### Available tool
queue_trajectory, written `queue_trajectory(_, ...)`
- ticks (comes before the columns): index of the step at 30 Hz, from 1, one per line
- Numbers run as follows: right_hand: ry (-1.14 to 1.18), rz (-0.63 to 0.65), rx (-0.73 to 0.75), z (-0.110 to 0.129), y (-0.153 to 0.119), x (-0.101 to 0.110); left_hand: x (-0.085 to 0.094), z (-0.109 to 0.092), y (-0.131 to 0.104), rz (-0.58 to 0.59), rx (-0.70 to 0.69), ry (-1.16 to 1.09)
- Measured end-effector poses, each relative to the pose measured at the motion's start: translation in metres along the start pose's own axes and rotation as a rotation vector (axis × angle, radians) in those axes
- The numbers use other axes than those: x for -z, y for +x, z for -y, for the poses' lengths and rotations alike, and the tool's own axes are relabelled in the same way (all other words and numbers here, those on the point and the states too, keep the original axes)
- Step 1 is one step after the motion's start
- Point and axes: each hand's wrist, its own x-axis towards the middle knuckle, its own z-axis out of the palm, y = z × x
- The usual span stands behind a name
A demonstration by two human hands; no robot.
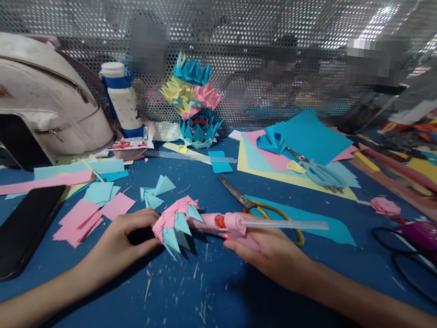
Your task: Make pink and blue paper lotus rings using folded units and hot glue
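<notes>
My left hand (127, 238) pinches the left edge of a folded paper piece (177, 223), pink on its upper side with pale blue points fanning to the right and down. My right hand (271, 251) is wrapped round a pink glue gun (231, 223). A clear glue stick (290, 224) sticks out of the gun's back end. The gun's front end is at the paper piece's right side; its tip is hidden behind the blue points. Just beyond lie a small pale blue folded piece (156, 192) and yellow-handled scissors (239, 193).
Pink paper squares (80, 222) and a black phone (17, 233) lie at the left, below a white backpack (41, 91) and a bottle (123, 100). Folded paper flowers (201, 128) stand at the back. Paper sheets (308, 135), light blue scissors (322, 175) and a black cable (400, 263) are at the right.
</notes>
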Motion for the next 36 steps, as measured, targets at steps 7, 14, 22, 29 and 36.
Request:
queue_trajectory(7, 0.007, -0.012, 0.029, 0.0, 0.001, -0.001, 0.0, 0.001, 0.001, 0.008, 0.007, -0.007)
queue_trajectory(14, 0.059, -0.001, -0.068, 0.0, 0.002, -0.003, 0.0, 0.002, -0.001, 0.009, 0.01, -0.007)
queue_trajectory(22, 0.048, 0.006, 0.037, 0.005, 0.003, 0.003, 0.0, 0.001, 0.0, 0.013, 0.007, -0.006)
queue_trajectory(29, 0.034, 0.017, -0.022, 0.001, 0.002, 0.002, 0.0, 0.0, 0.001, 0.012, 0.009, -0.008)
queue_trajectory(36, 0.026, 0.049, 0.048, 0.001, 0.002, 0.003, 0.0, 0.001, 0.001, 0.012, 0.007, -0.001)
